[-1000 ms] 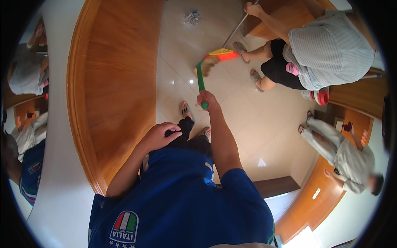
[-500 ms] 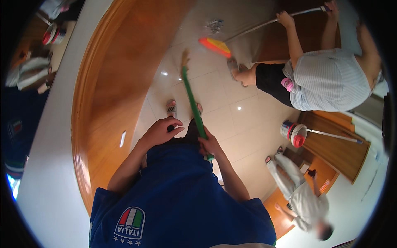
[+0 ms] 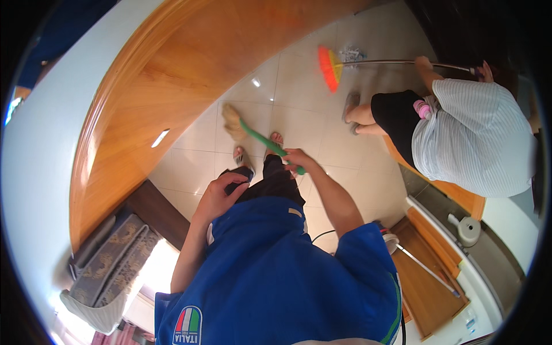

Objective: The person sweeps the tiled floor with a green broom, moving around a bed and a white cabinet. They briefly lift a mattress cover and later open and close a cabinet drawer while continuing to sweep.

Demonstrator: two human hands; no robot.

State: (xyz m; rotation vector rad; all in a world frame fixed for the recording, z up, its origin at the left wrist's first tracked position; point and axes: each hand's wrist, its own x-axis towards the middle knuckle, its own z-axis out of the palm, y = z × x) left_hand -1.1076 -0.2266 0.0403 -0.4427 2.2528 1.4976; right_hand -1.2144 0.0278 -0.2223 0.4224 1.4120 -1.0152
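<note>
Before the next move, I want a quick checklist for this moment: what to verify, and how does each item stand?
1. Right hand gripping the green-handled broom: ok.
2. Left hand free: ok, appears empty, in front of the waist.
3. Bristles clear of the wearer's feet: ok, a gap shows.
4. Bristles touching the floor: cannot tell from above.
5. Co-worker's orange-and-yellow broom clear of the green-handled one: ok, well apart.
6. Bristles at the pile of scraps: not ok, it lies beside the co-worker's broom.
</note>
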